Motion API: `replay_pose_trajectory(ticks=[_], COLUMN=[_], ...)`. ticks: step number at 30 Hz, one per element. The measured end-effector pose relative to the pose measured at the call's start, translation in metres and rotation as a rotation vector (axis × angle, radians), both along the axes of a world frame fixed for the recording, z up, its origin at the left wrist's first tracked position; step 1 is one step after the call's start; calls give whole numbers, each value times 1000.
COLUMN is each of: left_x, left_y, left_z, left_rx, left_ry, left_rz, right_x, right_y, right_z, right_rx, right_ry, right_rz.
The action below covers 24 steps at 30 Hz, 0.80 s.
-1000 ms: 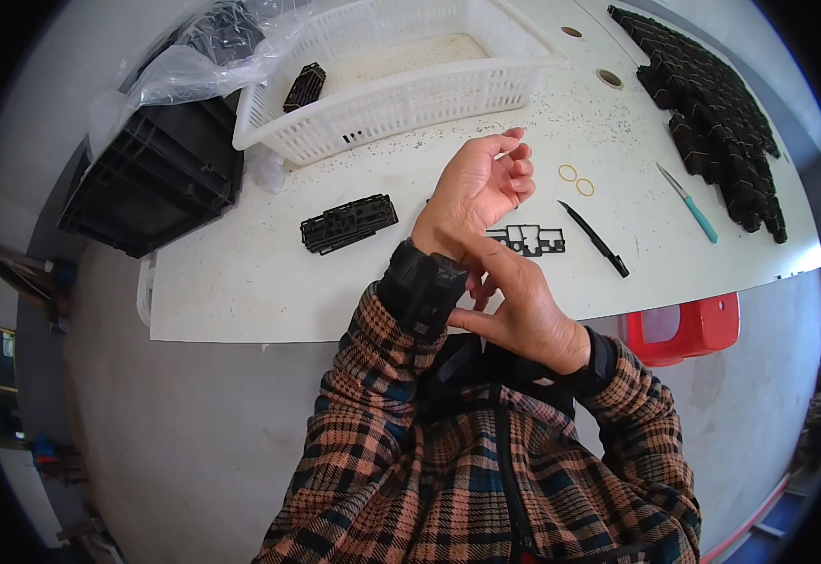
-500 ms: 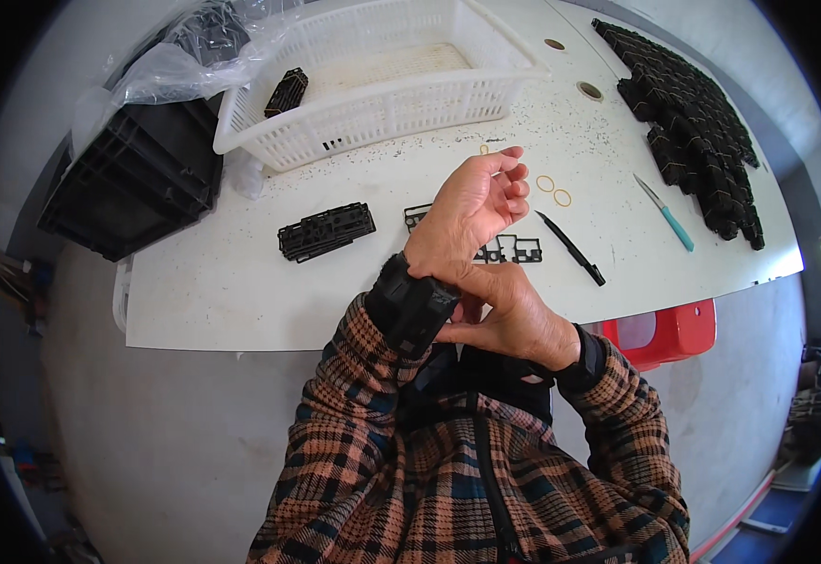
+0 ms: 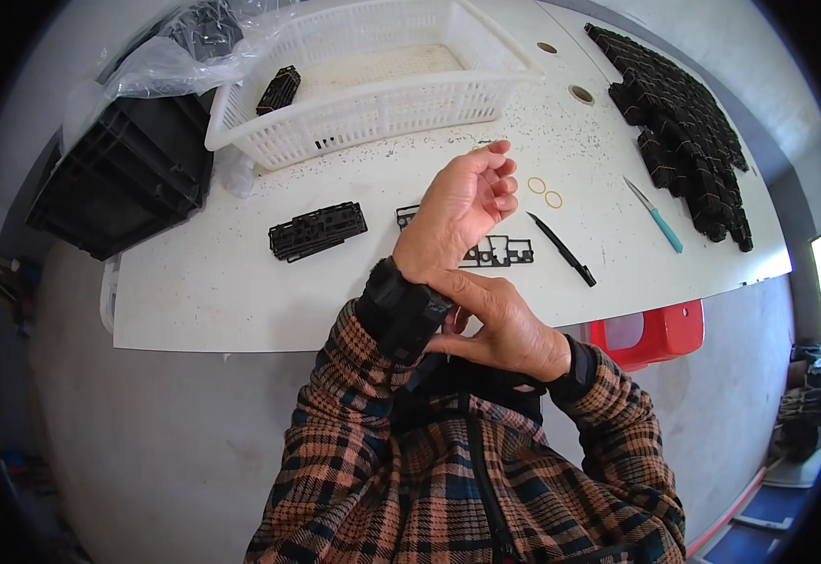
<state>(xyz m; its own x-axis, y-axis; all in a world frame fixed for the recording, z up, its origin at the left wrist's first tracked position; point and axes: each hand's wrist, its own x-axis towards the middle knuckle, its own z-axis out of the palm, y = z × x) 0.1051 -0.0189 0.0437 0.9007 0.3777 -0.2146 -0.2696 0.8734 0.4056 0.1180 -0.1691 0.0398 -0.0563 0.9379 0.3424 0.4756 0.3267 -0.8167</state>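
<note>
Pinching the black knitted cuff [image 3: 401,315] at our left wrist, our right hand [image 3: 505,329] has its fingers pressed onto the fabric. Our left hand [image 3: 462,211] is raised, loosely curled and holding nothing, above the white tabletop [image 3: 213,301]; just beyond it lies a flat black plastic frame part [image 3: 495,252] near the front edge.

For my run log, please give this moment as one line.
left hand: raised, empty | right hand: on left cuff | table: black parts
</note>
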Motion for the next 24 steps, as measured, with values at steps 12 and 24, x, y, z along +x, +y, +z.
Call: replay_pose_trajectory(ticks=[12,24], left_x=[-17,-16], left_y=[25,35], left_z=[9,6], left_rx=[118,61], left_ry=[-61,-75], left_rz=[451,454], right_x=[-8,-12], right_y=[-13,-7], right_z=[19,18], right_rx=[401,331], right_ry=[-143,-102], right_rz=[-158,-180])
